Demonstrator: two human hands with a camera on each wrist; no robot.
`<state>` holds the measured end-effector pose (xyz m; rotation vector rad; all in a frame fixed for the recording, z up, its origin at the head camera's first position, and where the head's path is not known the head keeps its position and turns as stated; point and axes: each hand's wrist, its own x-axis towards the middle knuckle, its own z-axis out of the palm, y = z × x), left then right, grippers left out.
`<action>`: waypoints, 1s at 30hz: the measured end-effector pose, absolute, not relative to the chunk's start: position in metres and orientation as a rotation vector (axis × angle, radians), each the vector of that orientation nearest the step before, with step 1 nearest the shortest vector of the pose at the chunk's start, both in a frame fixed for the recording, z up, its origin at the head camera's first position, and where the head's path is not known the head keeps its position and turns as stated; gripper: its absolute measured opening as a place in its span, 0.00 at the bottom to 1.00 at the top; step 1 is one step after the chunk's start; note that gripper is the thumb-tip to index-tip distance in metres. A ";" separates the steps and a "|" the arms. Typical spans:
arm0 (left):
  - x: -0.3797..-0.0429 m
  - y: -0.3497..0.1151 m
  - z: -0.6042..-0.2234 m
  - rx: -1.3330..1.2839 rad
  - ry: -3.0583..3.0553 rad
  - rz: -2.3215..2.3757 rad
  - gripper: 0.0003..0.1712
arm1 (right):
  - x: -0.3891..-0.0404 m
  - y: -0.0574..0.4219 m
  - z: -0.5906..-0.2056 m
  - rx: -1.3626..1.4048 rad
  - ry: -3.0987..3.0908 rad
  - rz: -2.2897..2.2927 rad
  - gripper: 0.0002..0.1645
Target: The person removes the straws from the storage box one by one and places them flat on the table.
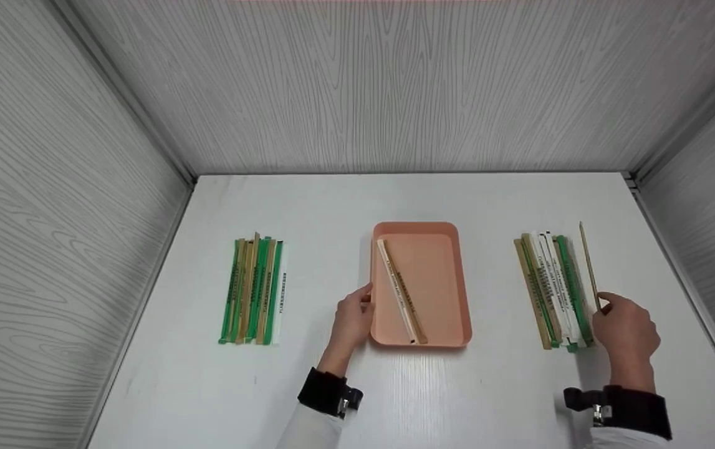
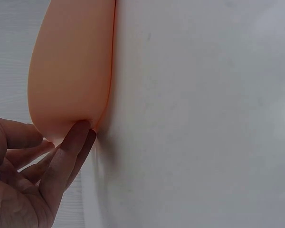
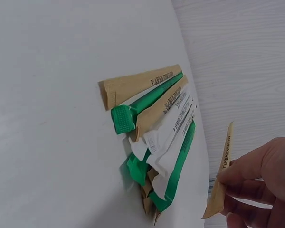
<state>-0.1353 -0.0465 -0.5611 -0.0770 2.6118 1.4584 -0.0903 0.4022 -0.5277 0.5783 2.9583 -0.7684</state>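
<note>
My right hand point(image 1: 625, 325) pinches a brown paper-wrapped straw point(image 1: 588, 265), raised off the table and tilted, beside the right bundle of wrapped straws point(image 1: 556, 290). That bundle mixes brown, green and white wrappers; in the right wrist view their crimped ends point(image 3: 123, 118) overlap. With thumb and fingers my left hand point(image 1: 352, 319) holds the left side of a salmon-pink tray point(image 1: 441, 293); the left wrist view shows fingertips against the tray's outer wall point(image 2: 73, 61). Inside the tray lie a white wrapped straw point(image 1: 396, 290) and a brown wrapped straw point(image 1: 407, 296), side by side and slanted.
Another bundle of wrapped straws point(image 1: 251, 290), green, brown and one white, lies on the left of the white table point(image 1: 326, 206). Grey wood-grain panels point(image 1: 357, 87) stand at the back and on both sides.
</note>
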 end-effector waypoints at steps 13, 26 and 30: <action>-0.135 -0.046 -0.561 -0.080 2.617 1.460 0.26 | -0.092 0.403 -0.535 0.588 2.844 -0.709 0.26; -0.135 -0.046 -0.562 -0.076 2.599 1.482 0.27 | -0.112 0.338 -0.529 0.257 3.045 -0.739 0.20; -0.135 -0.047 -0.561 -0.068 2.615 1.466 0.27 | -0.118 0.305 -0.530 0.068 3.172 -0.682 0.17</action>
